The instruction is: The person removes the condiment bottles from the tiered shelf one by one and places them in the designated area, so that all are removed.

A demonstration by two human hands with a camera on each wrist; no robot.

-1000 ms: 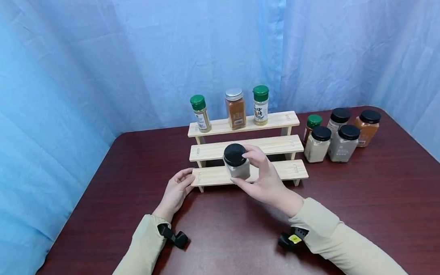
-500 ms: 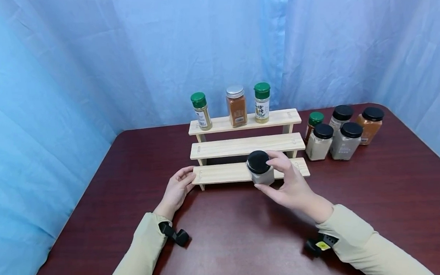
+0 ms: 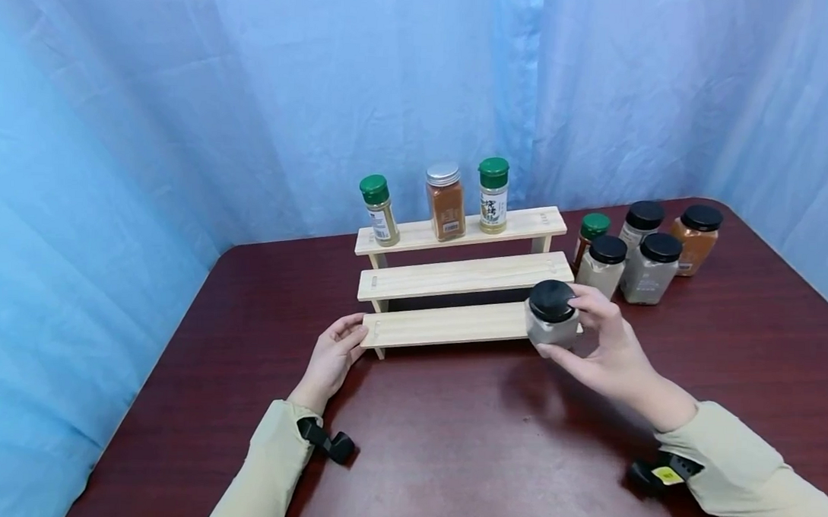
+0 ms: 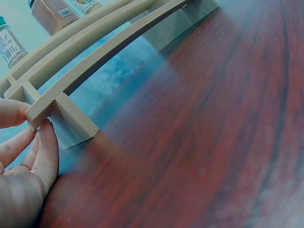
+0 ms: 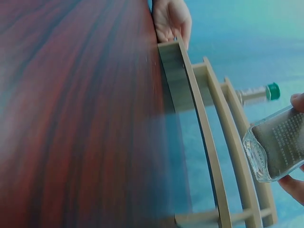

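My right hand (image 3: 612, 357) grips a square clear jar (image 3: 552, 316) of greyish powder with a black lid. It holds the jar, slightly tilted, over the right end of the lowest step of a three-step wooden rack (image 3: 446, 326). In the right wrist view the jar's glass base (image 5: 259, 156) shows, with fingers at its side. At the rack's left end my left hand (image 3: 331, 354) pinches the corner of that lowest step; the left wrist view shows the thumb and fingertips (image 4: 45, 137) on the board's end.
On the top step stand two green-lidded shakers (image 3: 380, 212) (image 3: 494, 197) and a silver-lidded jar (image 3: 446, 202) of orange-brown powder. Right of the rack, several jars (image 3: 649, 270) with black lids and one green-lidded bottle (image 3: 593, 230) cluster on the dark red table (image 3: 421, 441). Blue curtains (image 3: 324, 95) surround it.
My right hand has carried the black-lidded jar rightward along the front of the rack, from its middle to its right end. The left hand keeps its place on the rack.
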